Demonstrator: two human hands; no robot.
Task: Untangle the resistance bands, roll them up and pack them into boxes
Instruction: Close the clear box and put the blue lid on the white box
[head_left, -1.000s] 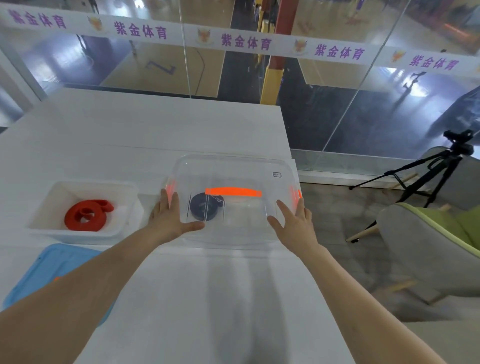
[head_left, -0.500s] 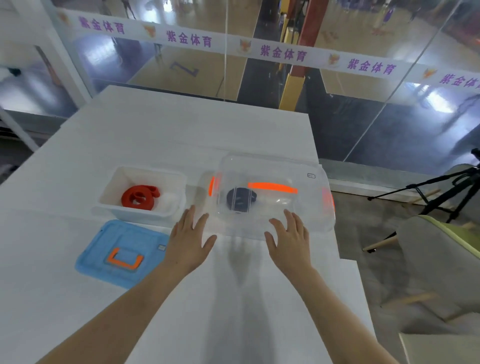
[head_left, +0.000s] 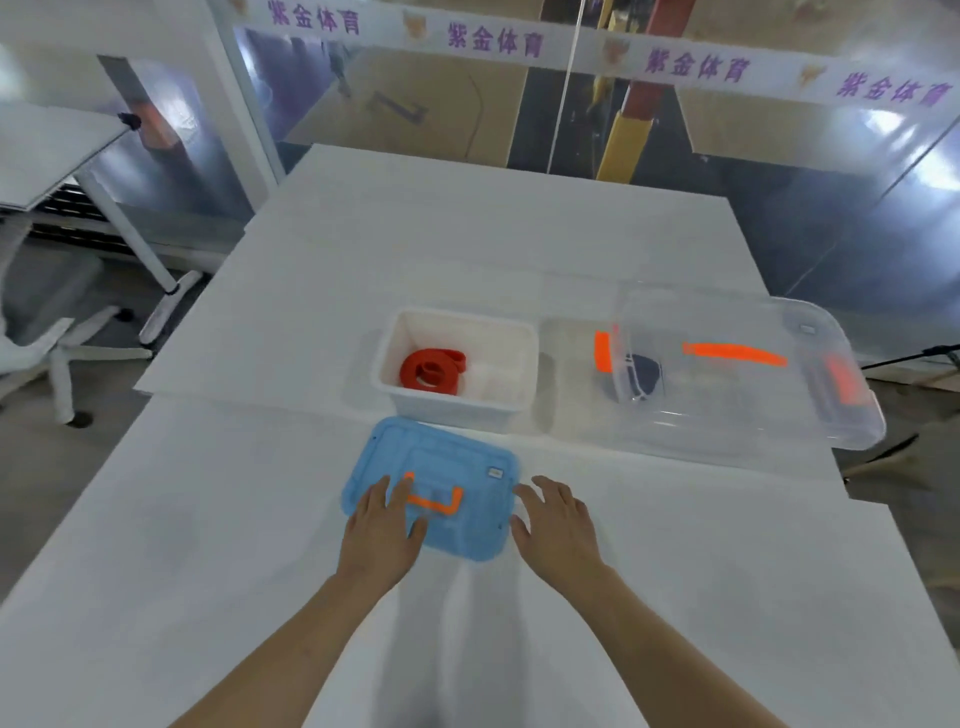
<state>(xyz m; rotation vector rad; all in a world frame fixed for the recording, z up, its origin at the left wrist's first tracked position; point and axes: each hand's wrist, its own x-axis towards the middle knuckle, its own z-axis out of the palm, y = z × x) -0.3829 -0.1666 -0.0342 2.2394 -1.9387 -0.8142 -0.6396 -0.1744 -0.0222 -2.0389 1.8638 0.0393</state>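
Observation:
A rolled red resistance band (head_left: 432, 368) lies inside an open white box (head_left: 511, 387) at the table's middle. To its right stands a clear box (head_left: 737, 410) with its clear lid on and orange latches, holding a rolled dark band (head_left: 644, 376). A blue lid (head_left: 467, 478) with an orange handle lies flat in front of the white box. My left hand (head_left: 384, 525) rests with spread fingers on the lid's left part. My right hand (head_left: 558, 522) is open at the lid's right edge, fingers apart, holding nothing.
The white table (head_left: 260, 519) is made of joined boards and ends at the right just past the clear box, which overhangs the edge slightly. A glass wall stands behind the table. A white desk leg (head_left: 156, 270) and chair base (head_left: 57, 358) are at the left.
Both hands left the clear box and moved left and nearer, onto the blue lid. The view has swung left, so the boxes now sit farther right.

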